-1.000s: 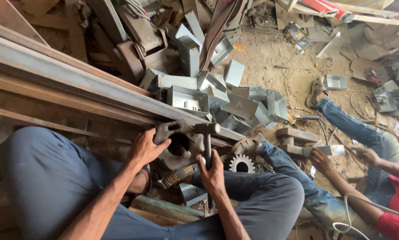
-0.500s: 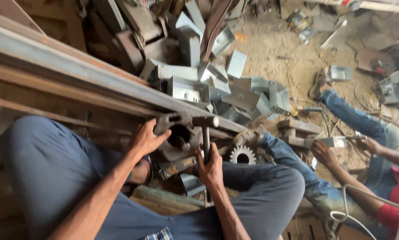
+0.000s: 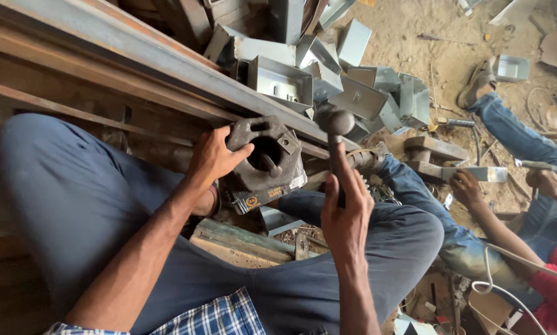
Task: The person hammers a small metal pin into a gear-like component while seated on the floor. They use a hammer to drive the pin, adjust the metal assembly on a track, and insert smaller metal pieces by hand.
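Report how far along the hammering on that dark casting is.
Done: the dark metal casting sits braced between the knees. In hand: left hand steadies its rim; right hand holds the hammer raised beside it. Left: finished and pending parts cannot be told apart.

A rough metalworking workshop is showing itself here: long rusty steel beams [image 3: 136, 56] are lying across a dusty dirt floor [image 3: 439, 31], folded sheet-metal boxes [image 3: 328, 80] are piling up beside them, and a co-worker [image 3: 508, 186] is sitting on the ground among offcuts, handling a metal piece [image 3: 483, 174].
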